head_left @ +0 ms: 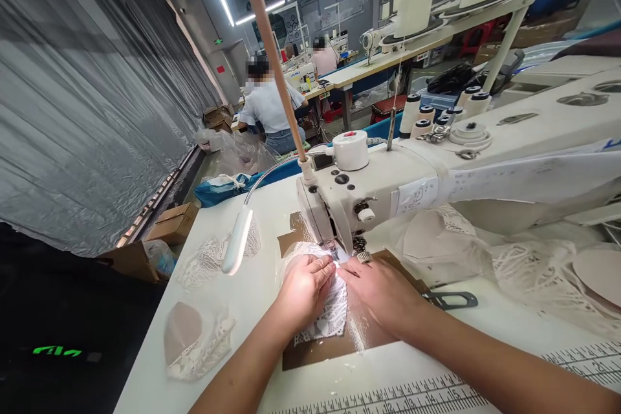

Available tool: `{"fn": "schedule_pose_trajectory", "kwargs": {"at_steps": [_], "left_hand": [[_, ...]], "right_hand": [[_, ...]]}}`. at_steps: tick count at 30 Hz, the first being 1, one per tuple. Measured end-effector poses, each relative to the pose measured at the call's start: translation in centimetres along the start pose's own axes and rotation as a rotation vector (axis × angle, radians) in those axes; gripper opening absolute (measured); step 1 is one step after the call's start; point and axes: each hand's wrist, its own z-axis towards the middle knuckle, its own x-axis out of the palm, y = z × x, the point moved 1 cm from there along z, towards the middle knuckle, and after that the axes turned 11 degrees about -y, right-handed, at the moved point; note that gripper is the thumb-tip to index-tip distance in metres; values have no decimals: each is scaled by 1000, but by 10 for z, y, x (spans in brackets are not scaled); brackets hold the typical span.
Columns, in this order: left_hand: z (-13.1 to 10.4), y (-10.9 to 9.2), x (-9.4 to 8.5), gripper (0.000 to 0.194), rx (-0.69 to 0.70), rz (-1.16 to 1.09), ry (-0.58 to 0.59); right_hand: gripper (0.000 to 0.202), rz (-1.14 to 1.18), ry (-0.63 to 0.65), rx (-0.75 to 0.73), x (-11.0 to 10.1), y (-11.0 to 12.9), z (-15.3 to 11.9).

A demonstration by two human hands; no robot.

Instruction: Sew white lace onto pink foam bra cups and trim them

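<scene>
A white sewing machine (325,207) stands over a brown plate (315,354) on the white table. White lace fabric (334,314) lies under its presser foot. My left hand (303,288) presses on the lace just left of the needle, its fingers together and pointing at the foot. My right hand (376,288) rests at the right of the needle, with its fingertips at the lace edge and its fingers bent. Both hands are close to the foot, and the left one covers part of the lace.
Lace cup pieces (182,330) lie at the left, and more (436,242) lie at the right under the machine arm. A lamp (237,239) hangs over the table. Scissors-like metal tool (453,299) lies right. A person (272,107) sits beyond.
</scene>
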Motion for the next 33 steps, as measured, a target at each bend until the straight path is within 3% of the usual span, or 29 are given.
{"fn": "schedule_pose_trajectory", "kwargs": {"at_steps": [14, 17, 24, 30, 33], "left_hand": [[6, 15, 0, 33, 96, 20, -11], [7, 18, 1, 35, 53, 70, 29], [1, 10, 4, 38, -65, 187, 45], [-8, 1, 6, 49, -178, 290, 127], [-11, -5, -4, 49, -266, 316, 152]], "right_hand": [[24, 34, -33, 13, 3, 0, -1], [25, 37, -65, -5, 4, 0, -3], [35, 50, -315, -63, 2, 1, -5], [40, 76, -269, -84, 8, -1, -8], [38, 37, -244, -98, 13, -5, -11]]}}
